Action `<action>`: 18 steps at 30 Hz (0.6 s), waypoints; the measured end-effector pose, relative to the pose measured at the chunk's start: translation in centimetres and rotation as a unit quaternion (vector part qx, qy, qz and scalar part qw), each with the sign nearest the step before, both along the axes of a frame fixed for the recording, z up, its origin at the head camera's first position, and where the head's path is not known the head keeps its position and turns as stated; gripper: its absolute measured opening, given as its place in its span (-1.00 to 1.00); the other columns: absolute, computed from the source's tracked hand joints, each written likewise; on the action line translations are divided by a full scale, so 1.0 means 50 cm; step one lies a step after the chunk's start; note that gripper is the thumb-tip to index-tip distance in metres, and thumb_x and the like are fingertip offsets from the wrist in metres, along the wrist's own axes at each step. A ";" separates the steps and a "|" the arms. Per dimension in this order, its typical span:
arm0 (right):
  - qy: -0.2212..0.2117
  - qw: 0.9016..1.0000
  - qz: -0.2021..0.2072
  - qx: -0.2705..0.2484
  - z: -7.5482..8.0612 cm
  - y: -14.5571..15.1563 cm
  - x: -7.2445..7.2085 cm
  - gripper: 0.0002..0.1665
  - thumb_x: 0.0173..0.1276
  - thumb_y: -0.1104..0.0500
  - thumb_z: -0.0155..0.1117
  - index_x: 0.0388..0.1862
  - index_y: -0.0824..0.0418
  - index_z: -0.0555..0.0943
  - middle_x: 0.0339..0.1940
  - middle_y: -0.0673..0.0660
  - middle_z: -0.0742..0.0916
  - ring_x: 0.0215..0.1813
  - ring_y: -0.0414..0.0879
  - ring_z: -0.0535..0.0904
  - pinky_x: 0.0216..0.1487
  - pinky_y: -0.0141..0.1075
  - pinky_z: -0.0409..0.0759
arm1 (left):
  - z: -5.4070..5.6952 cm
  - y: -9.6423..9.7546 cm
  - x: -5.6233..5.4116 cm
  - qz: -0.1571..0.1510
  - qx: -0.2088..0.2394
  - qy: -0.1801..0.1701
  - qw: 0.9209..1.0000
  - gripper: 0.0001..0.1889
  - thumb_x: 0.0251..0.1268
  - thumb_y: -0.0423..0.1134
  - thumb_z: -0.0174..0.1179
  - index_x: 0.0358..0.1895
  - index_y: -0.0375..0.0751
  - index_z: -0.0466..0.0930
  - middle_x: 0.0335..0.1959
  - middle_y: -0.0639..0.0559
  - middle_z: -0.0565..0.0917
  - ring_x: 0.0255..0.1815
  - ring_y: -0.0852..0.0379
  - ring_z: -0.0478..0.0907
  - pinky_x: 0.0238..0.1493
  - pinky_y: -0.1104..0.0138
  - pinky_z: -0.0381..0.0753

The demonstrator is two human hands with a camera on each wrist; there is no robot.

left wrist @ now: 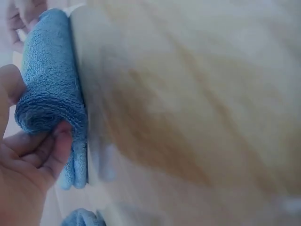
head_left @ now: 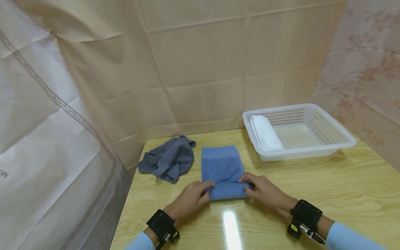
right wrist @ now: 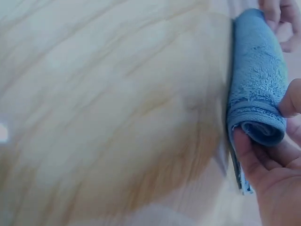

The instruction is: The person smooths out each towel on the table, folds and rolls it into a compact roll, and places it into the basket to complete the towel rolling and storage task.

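A blue towel [head_left: 221,166] lies on the table, its near end rolled into a thick cylinder and its far part flat. My left hand [head_left: 192,198] grips the left end of the roll; in the left wrist view its thumb and fingers [left wrist: 59,146] pinch the spiral end. At the opposite end, my right hand [head_left: 265,190] holds the roll, with fingers [right wrist: 249,157] tucked at the coiled edge in the right wrist view. Flat layers of the towel [right wrist: 241,174] show beyond the roll there.
A crumpled dark grey towel [head_left: 175,158] lies at the table's back left. At the back right stands a white plastic basket [head_left: 312,152] with a folded white towel [head_left: 265,133] along its left side. Beige cloth [head_left: 200,69] hangs behind the wooden table [head_left: 312,184].
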State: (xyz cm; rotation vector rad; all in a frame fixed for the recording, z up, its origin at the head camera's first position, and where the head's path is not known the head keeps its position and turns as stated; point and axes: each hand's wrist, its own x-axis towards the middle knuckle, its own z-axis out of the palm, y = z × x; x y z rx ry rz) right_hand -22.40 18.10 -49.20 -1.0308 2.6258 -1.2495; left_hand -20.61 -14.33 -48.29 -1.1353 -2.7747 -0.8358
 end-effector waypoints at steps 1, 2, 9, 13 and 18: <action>-0.013 1.000 -0.005 -0.008 -0.001 0.000 -0.003 -0.74 0.49 0.29 0.26 0.08 0.03 0.58 0.10 0.02 0.73 0.08 0.01 0.70 -0.02 -0.28 0.65 | -0.001 0.000 -0.005 0.005 0.010 -0.013 1.000 -0.71 0.60 -0.22 0.03 0.23 0.10 0.59 -0.37 0.25 0.50 -0.43 0.34 0.38 -0.35 0.43 0.42; -0.022 1.000 -0.011 -0.013 -0.002 0.000 -0.006 -0.74 0.50 0.29 0.27 0.06 0.01 0.57 0.09 0.00 0.72 0.13 0.05 0.69 -0.01 -0.27 0.65 | -0.001 0.001 -0.009 0.010 0.019 -0.025 0.999 -0.72 0.60 -0.22 0.03 0.21 0.10 0.61 -0.39 0.25 0.51 -0.46 0.35 0.37 -0.37 0.44 0.41; -0.036 0.998 -0.035 -0.022 0.011 -0.002 -0.018 -0.80 0.41 0.36 0.35 -0.16 0.05 0.64 -0.13 -0.02 0.70 -0.19 -0.15 0.62 -0.22 -0.31 0.62 | 0.005 0.004 -0.023 0.042 0.010 0.030 0.999 -0.83 0.52 -0.26 0.19 -0.01 0.05 0.73 -0.05 0.19 0.64 -0.15 0.26 0.47 -0.15 0.37 0.52; 0.013 0.999 -0.042 -0.010 0.014 -0.005 -0.016 -0.77 0.34 0.39 0.40 -0.24 0.05 0.70 -0.19 -0.04 0.70 -0.31 -0.24 0.55 -0.32 -0.35 0.58 | 0.007 0.006 -0.023 0.032 -0.008 0.115 0.993 -0.87 0.46 -0.31 0.26 -0.10 -0.01 0.76 -0.12 0.15 0.63 -0.13 0.18 0.46 -0.10 0.34 0.51; 0.198 0.979 -0.032 0.028 0.002 -0.015 -0.010 -0.79 0.19 0.43 0.52 -0.30 0.14 0.77 -0.15 0.03 0.66 -0.17 -0.13 0.62 -0.25 -0.33 0.63 | 0.010 0.006 -0.017 -0.001 -0.029 0.161 0.986 -0.85 0.45 -0.35 0.24 -0.11 -0.06 0.77 -0.14 0.12 0.65 -0.15 0.16 0.49 -0.14 0.33 0.48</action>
